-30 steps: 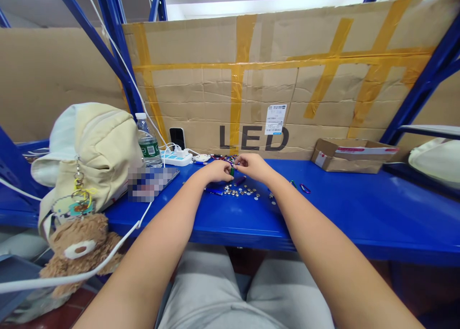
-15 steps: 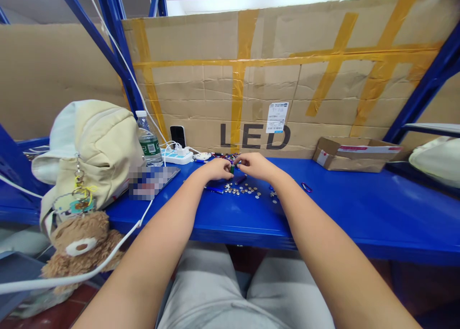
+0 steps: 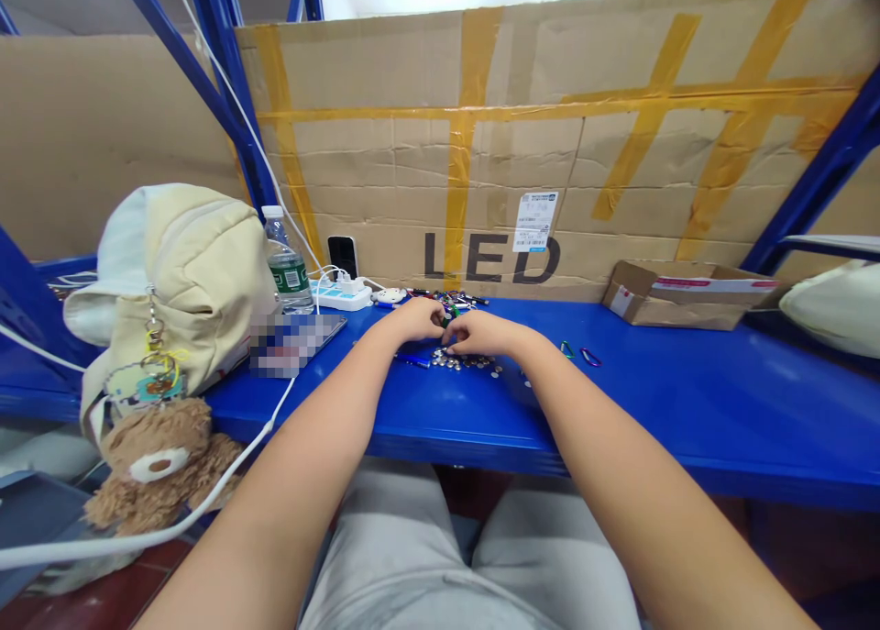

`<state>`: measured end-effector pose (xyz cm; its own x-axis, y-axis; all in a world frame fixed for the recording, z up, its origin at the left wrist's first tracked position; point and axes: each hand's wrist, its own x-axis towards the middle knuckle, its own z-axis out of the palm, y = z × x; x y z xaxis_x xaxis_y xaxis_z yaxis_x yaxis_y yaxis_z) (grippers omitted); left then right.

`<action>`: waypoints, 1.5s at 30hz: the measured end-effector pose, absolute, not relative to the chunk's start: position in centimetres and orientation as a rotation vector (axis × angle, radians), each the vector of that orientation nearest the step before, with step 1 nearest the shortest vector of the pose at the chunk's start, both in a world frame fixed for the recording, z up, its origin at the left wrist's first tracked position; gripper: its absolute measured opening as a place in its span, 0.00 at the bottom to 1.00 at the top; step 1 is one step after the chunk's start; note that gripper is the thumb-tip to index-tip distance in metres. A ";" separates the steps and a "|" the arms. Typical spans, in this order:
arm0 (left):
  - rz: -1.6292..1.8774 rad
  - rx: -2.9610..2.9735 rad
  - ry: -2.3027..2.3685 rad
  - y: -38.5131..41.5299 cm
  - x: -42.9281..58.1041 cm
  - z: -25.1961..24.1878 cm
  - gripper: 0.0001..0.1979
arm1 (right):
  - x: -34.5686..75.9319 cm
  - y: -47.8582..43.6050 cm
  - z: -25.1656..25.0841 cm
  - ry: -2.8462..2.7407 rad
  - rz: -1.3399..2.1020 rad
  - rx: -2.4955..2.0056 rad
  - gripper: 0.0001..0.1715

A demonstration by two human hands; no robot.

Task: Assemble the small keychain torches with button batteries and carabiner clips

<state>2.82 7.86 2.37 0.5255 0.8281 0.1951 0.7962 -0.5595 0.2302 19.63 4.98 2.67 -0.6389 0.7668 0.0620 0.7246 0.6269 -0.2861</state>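
Observation:
My left hand (image 3: 422,319) is closed, its fingertips curled around a small green tube (image 3: 450,313) that is mostly hidden. Just to the right and lower, my right hand (image 3: 479,334) has thumb and fingers pinched down at the edge of a scatter of small silver discs (image 3: 474,362), which look like button cells; what sits between the fingertips is too small to make out. A blue tube (image 3: 413,361) lies below my left wrist. Behind both hands is a pile of small coloured metal pieces (image 3: 467,299).
To the right lie a purple-blue carabiner (image 3: 589,358) and a green carabiner (image 3: 566,349). An open cardboard box (image 3: 687,295) stands at the back right. On the left are a backpack (image 3: 199,272), a water bottle (image 3: 289,268), a power strip (image 3: 340,294) and a phone (image 3: 330,332).
My right hand has come down from beside the green tube to the silver discs. The left hand stays nearly in place. A green carabiner now shows beside my right forearm.

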 end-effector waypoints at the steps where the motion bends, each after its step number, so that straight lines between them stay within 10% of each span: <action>1: 0.438 2.648 1.407 7.9 2.8 2.3 0.10 | 19.6 5.1 2.5 -2.678 0.346 -1.238 0.13; 45: 0.433 2.582 1.434 7.9 2.9 2.4 0.07 | 19.5 4.7 3.5 -2.449 -0.196 -1.271 0.13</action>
